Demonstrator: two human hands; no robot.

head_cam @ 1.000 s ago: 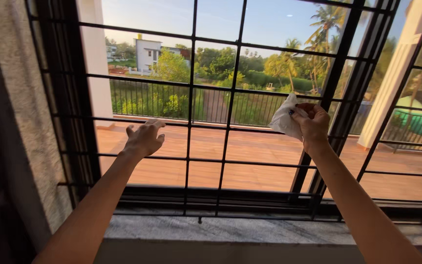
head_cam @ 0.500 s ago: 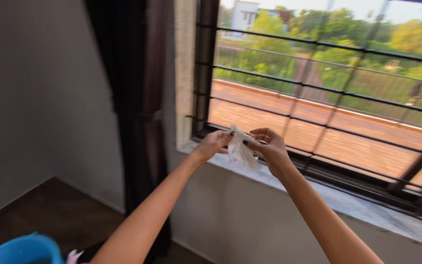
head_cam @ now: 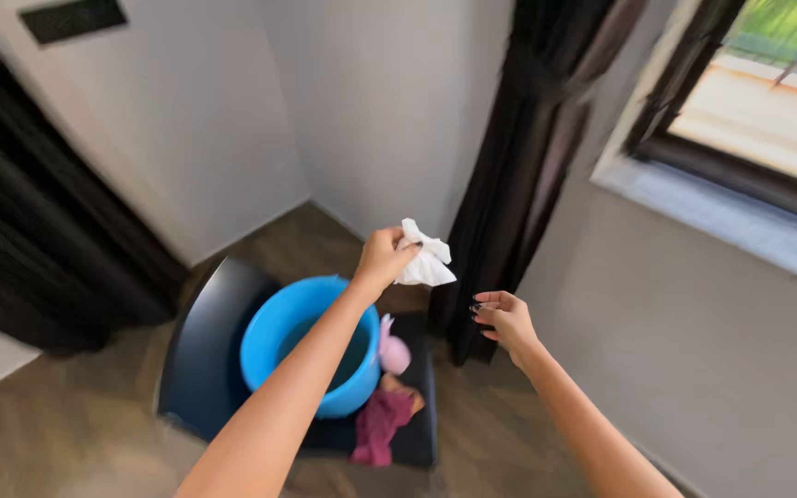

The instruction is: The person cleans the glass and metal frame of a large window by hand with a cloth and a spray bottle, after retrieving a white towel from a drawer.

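White crumpled tissue [head_cam: 424, 263] is pinched in the left hand [head_cam: 382, 259], fingers closed on its near edge; the bulk of it fans out past the fingertips, to the right of the grip. Right hand [head_cam: 505, 318] sits below and right of that grip, fingers loosely curled, nothing in it, not touching the tissue.

Handling, my read: very light, soft, no stiffness, so it flops from wherever it's held. Tears easily if pulled two ways. A fingertip pinch on the bunched part is enough; no squeeze needed. Not slippery.

Below the grip: blue plastic bucket [head_cam: 280, 325], open top, standing on a dark low stool or seat [head_cam: 200, 350]. The bucket's rim is under and to the left of the held tissue. Just right of the bucket, under the grip, lie a pink item [head_cam: 393, 352] and a maroon cloth [head_cam: 378, 426] on the same dark surface; the cloth hangs over its edge. Can't tell what the pink item is.

Right of the grip: dark curtain [head_cam: 518, 157], near the right hand. Window [head_cam: 767, 101] and sill further right, well apart. Wood floor [head_cam: 66, 433] below.
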